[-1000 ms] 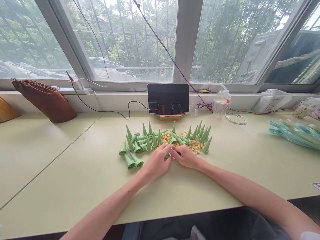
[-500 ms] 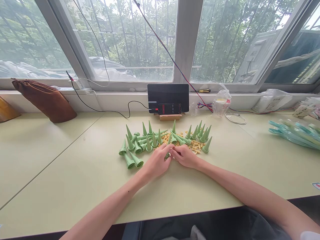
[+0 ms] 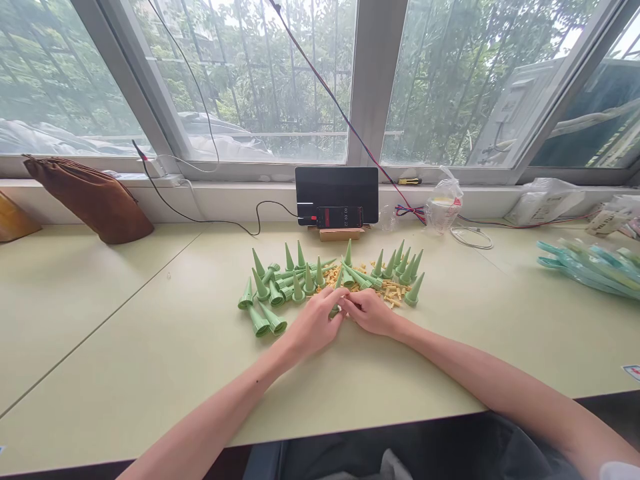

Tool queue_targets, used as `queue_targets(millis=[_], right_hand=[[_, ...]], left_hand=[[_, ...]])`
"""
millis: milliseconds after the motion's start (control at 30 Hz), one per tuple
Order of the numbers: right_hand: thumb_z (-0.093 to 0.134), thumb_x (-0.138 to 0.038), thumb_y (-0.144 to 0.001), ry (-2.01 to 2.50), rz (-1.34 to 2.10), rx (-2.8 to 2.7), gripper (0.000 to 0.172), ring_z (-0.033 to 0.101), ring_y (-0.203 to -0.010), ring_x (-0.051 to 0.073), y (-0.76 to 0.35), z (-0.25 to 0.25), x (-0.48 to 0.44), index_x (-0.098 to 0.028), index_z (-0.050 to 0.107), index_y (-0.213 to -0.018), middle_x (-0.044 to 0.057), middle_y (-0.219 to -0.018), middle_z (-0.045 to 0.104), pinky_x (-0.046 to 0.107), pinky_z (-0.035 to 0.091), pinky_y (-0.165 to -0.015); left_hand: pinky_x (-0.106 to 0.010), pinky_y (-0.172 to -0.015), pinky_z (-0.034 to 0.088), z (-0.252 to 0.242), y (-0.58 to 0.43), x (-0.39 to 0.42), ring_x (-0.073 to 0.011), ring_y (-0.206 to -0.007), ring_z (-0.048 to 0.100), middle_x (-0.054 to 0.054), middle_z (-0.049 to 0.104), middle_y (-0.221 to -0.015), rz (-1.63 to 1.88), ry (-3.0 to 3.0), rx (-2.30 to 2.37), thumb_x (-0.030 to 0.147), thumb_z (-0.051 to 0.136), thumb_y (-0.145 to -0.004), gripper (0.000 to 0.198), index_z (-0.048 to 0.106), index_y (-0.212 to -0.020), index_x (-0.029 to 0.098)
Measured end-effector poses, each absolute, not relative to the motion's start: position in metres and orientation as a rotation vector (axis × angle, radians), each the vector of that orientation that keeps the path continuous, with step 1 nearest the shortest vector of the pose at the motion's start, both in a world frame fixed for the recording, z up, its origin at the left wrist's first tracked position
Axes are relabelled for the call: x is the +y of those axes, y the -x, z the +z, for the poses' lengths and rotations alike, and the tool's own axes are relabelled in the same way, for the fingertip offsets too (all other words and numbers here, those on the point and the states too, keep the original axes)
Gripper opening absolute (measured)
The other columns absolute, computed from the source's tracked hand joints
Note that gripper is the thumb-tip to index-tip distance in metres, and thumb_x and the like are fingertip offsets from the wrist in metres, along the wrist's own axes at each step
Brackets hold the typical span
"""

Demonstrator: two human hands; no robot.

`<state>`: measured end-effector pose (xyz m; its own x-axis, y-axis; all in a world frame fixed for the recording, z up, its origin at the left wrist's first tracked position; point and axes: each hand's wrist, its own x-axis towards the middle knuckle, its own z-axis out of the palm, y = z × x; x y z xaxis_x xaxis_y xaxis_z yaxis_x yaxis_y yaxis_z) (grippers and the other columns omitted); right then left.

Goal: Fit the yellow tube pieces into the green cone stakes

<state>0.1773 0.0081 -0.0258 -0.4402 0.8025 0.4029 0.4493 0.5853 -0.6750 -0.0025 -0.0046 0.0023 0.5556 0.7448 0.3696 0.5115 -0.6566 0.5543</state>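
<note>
My left hand (image 3: pixel 319 321) is closed around a green plastic watering spike (image 3: pixel 339 277); its tip rises behind my fingers, and a bit of green shows beneath them. Fingertip to fingertip with it, my right hand (image 3: pixel 373 313) is pinched shut, and whatever it grips is hidden. Beyond both hands lies a pile of small yellow plastic pegs (image 3: pixel 395 291). Several green spikes stand upright at the right, such as one spike (image 3: pixel 414 291) by the pile's edge. On the left, more spikes stand or lie, including a lying spike (image 3: pixel 259 325) with its open end toward me.
A phone (image 3: pixel 340 217) showing a timer leans on a black tablet (image 3: pixel 336 190) at the back, above a cardboard piece (image 3: pixel 341 235). A brown bag (image 3: pixel 95 203) sits at the left. Bagged teal items (image 3: pixel 590 267) lie right. A black cable (image 3: pixel 215 221) crosses the table's back.
The phone's timer has advanced by a second. Both hands stay together in nearly the same place, and the spikes and pegs have not visibly moved.
</note>
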Motion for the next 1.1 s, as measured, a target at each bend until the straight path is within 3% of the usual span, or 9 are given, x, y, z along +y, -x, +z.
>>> queue_targets(millis=[1100], right_hand=[[0.036,-0.040,-0.100,0.997,0.617,-2.100,0.048,0.038,-0.047,0.010,-0.1768,-0.0245,0.0070,-0.017,0.047,-0.059,-0.002,-0.052,0.047,0.024,0.029,-0.051]], left_hand=[[-0.026,-0.066,0.048,0.0041,0.0029,-0.0048,-0.0166,-0.081,0.060,-0.005,0.062,-0.098,0.857,-2.415,1.013,0.010,0.051,-0.086,0.031,0.060,-0.112,0.023]])
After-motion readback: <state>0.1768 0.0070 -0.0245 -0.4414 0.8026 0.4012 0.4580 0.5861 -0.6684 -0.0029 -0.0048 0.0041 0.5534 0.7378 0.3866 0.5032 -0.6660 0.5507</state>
